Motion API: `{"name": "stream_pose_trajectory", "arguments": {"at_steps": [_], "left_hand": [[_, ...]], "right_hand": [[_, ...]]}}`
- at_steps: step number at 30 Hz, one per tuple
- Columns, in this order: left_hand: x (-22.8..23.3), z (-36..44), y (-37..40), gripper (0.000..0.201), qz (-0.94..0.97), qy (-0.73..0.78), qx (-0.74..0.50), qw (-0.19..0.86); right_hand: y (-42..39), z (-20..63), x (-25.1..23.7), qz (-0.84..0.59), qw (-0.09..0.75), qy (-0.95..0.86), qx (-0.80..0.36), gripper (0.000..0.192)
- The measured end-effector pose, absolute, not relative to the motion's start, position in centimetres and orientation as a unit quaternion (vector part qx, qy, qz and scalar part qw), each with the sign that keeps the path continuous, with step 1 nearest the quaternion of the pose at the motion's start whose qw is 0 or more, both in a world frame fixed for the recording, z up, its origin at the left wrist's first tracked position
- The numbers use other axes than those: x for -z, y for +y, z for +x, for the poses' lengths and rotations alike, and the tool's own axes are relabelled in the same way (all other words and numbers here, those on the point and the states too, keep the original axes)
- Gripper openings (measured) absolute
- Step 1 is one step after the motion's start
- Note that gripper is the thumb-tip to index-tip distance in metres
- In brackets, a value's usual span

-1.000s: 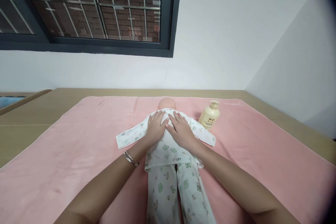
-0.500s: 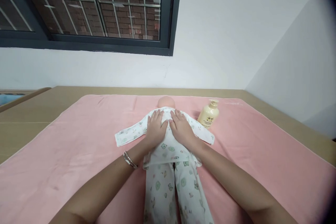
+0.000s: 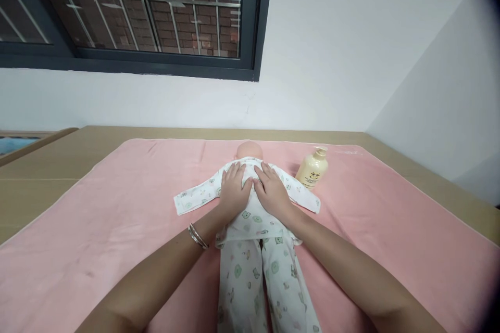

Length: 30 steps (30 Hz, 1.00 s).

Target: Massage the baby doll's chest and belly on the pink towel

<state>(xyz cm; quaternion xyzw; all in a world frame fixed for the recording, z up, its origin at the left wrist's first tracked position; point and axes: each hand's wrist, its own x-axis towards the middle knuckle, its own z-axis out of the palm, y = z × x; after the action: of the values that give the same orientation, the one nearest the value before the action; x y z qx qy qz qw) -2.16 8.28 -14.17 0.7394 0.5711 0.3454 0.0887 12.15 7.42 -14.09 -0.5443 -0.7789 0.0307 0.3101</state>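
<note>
A baby doll (image 3: 250,225) lies on a pink sheet, its bald head (image 3: 250,150) at the far end and its legs toward me. It wears a white long-sleeved top and white trousers (image 3: 239,281), both printed with small green figures. My left hand (image 3: 235,192) rests flat on the left half of the doll's upper body, fingers stretched out. On the right half lies my right hand (image 3: 272,192), equally flat and open. The two thumbs point toward each other and almost meet in the middle. Both sleeves spread out sideways beyond my hands.
A pale yellow pump bottle (image 3: 312,169) stands just beyond the doll's right-hand sleeve. The pink sheet (image 3: 117,208) covers most of a wooden surface (image 3: 47,166). Behind it rises a white wall (image 3: 320,62) with a dark-framed, barred window (image 3: 250,70).
Both hands keep the same flat placement on the doll. The whole view has shifted slightly, so the doll and bottle appear a little farther right and higher.
</note>
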Motion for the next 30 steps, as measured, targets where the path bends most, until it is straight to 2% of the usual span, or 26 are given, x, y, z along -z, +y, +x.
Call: {"name": "stream_pose_trajectory", "arguments": {"at_steps": [4,11,22,26,30], "left_hand": [[14.2,-2.2,8.3,0.048,0.739,0.572,-0.345,0.088],[14.3,-3.1,8.9,0.048,0.758,0.549,-0.344,0.072],[14.4,-0.2,3.1,0.056,0.771,0.569,-0.284,0.009],[14.3,-0.2,3.1,0.055,0.756,0.579,-0.298,0.057],[13.9,-2.1,7.1,0.055,0.701,0.616,-0.327,0.151]], "right_hand": [[7.2,12.0,13.9,-0.549,0.3,-0.78,-0.015,0.049],[4.7,10.8,13.3,-0.542,0.229,-0.807,0.034,0.053],[8.9,13.7,12.1,-0.505,0.295,-0.803,-0.116,0.049],[8.3,13.0,12.6,-0.527,0.278,-0.797,-0.095,0.052],[6.4,11.4,13.0,-0.539,0.276,-0.793,-0.065,0.051]]}}
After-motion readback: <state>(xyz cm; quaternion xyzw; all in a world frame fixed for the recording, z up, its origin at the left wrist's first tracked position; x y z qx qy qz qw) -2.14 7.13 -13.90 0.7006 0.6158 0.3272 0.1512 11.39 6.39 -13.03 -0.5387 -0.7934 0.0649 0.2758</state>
